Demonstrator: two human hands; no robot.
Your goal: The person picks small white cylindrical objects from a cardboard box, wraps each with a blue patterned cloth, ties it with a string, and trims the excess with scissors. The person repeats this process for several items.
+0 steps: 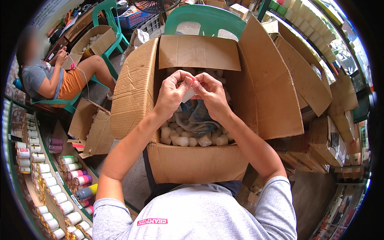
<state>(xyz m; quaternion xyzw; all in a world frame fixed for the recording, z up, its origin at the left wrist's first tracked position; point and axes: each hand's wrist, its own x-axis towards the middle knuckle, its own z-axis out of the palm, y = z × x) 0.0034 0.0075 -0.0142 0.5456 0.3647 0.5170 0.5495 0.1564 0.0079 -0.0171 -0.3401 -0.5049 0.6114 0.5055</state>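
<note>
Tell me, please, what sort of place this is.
Probably a thread shop or storeroom: white cylindrical spools line the lower left, an open brown cardboard box holds small cream rounded pieces, and brown cardboard cartons stand at right.

Pretty basic fit: heather-grey fabric T-shirt (196, 216) with a small red rectangular patch (152, 222), pale lettering on it, on the shirt's left chest. Short grey sleeves (276, 210) at the shirt's sides, dark cloth bottoms (231, 187) peeking past it, bare forearms (134, 140) and fingers (207, 81).

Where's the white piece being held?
Near the middle of the head view, the white piece is between the left hand and right hand, above the crumpled cloth in the cardboard box.
</note>
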